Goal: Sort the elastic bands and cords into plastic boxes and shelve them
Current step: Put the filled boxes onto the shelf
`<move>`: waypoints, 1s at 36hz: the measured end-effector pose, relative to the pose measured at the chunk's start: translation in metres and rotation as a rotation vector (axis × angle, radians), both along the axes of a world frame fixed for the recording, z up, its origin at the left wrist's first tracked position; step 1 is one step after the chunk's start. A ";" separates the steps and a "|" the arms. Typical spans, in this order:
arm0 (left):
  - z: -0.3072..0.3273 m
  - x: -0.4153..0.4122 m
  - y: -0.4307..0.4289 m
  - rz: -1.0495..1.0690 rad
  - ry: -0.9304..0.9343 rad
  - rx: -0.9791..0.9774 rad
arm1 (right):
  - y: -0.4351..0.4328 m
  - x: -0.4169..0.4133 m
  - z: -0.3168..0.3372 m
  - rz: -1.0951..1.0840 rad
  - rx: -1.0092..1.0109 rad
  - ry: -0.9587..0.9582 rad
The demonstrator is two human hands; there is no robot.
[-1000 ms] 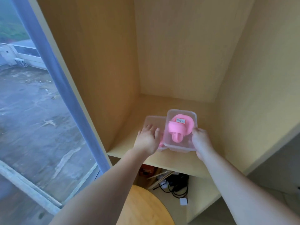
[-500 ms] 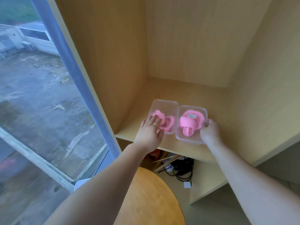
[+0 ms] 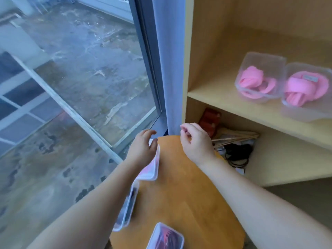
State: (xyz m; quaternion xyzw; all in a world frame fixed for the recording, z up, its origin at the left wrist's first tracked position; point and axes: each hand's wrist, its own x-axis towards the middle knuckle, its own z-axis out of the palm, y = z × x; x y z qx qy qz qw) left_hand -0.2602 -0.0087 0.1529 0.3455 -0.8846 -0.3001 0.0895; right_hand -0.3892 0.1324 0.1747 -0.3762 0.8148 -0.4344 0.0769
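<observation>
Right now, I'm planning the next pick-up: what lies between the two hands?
In the head view, only bare wooden table lies between the left hand and right hand; a plastic box sits beneath the left hand.

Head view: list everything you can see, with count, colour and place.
Shelf boxes: 2, clear, holding pink bands; side by side on the upper board.
Table boxes: 3, clear, pink, dark and red-dark contents; along the table's left and near edges.
Table: 1, orange-brown wood, round; before the shelf.
Shelf: 1, pale wood; right.
Red thing: 1; lower compartment, kind unclear.
Sticks: several, pale wood; lower compartment.
Cables: black tangle; lower compartment.
Window: 1, grey-blue frame; left.
Left hand: on the farthest table box; grip unclear.
Right hand: fingers loosely curled, holding nothing; above the table's far edge.
</observation>
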 end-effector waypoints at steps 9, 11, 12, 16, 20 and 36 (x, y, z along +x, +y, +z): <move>-0.101 0.068 -0.055 0.112 -0.238 0.023 | -0.066 0.062 -0.132 0.121 0.554 -0.337; -0.123 0.074 -0.063 0.122 -0.292 0.070 | -0.076 0.076 -0.157 0.141 0.642 -0.394; -0.133 0.076 -0.067 0.123 -0.312 0.107 | -0.081 0.081 -0.167 0.143 0.665 -0.421; -0.162 0.077 -0.077 0.108 -0.261 0.274 | -0.092 0.093 -0.198 0.055 0.579 -0.549; -0.170 0.071 -0.088 0.104 -0.219 0.379 | -0.095 0.096 -0.211 -0.022 0.398 -0.743; -0.045 0.019 -0.023 -0.004 -0.123 0.265 | -0.027 0.068 -0.097 -0.207 0.092 -0.721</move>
